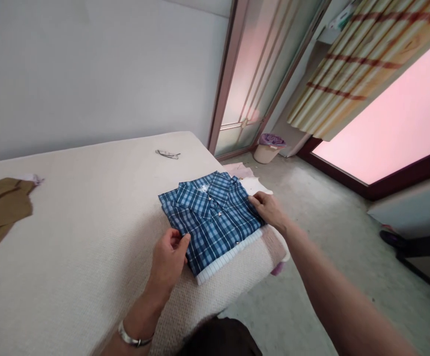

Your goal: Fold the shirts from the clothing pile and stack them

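A blue plaid shirt [222, 222] lies folded in a rough rectangle at the bed's corner, its collar at the far end and its buttoned front facing up. Along its near edge shows a pale ribbed strip of cloth [230, 255] underneath. My left hand [170, 254] pinches the shirt's left edge between thumb and fingers. On the opposite side, the fingers of my right hand [269, 207] are closed on the right edge. White cloth [254, 186] and pink cloth [239, 170] stick out beyond the shirt's far right side.
The shirt rests on a bed with a cream textured cover [89, 222]. Glasses [167, 155] lie farther back on it, and brown clothing [3, 202] at the left. A lined bin [269, 148] stands on the floor beside a sliding door [244, 89]. A curtain [348, 69] hangs at right.
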The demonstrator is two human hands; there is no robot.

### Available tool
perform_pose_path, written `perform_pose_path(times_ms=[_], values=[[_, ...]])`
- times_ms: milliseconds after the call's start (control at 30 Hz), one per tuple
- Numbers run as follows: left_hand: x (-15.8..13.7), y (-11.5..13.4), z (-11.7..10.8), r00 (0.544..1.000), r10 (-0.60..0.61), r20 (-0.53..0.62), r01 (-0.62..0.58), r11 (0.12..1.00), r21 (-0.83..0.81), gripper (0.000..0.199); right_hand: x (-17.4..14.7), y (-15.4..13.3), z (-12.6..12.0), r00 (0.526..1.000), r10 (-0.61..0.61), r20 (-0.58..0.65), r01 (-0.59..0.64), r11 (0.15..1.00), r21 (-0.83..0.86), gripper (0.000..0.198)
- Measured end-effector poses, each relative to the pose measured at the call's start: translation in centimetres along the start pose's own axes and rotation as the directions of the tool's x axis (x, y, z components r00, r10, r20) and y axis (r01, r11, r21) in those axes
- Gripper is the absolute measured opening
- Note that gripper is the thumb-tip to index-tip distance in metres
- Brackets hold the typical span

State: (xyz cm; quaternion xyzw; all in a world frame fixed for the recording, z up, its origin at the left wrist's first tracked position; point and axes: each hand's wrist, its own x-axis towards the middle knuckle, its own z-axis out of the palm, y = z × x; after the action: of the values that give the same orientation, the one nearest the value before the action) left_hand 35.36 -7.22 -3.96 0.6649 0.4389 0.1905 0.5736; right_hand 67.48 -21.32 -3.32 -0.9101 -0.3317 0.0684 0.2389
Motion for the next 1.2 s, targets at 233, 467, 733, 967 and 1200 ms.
perform_pose_path(times_ms=[233,467,733,967,1200], values=[[-2.6,0.6,1.2,0.978,-0.148,0.148,0.178,0.960,-0.216,0.038,-0.4,0.4,0.4,0.998,-0.025,-0.060,0.023,0.999,-0.034,0.029],[-3.1,-1.7,1.9,0.950,-0.223,0.220,0.254,0.959,-0.125,0.036,-1.3,2.4,1.3,0.997,0.043,-0.067,-0.047,0.997,-0.059,0.032],[-2.6,-2.7,1.2,0.948,-0.183,0.262,0.180,0.983,0.034,0.030,-1.7,0.8,1.1,0.992,0.125,0.005,-0.117,0.935,-0.335,0.050],[-1.5,-2.0,-0.2,0.994,-0.045,0.097,0.032,0.990,0.139,0.031,-2.1,-1.4,0.8,0.987,0.157,0.021,-0.123,0.846,-0.519,0.052],[3.8,-0.7,-3.6,0.983,0.064,-0.172,-0.037,0.987,0.159,0.031,-1.2,-3.2,0.6,0.994,-0.015,-0.112,-0.030,0.921,-0.388,0.043]])
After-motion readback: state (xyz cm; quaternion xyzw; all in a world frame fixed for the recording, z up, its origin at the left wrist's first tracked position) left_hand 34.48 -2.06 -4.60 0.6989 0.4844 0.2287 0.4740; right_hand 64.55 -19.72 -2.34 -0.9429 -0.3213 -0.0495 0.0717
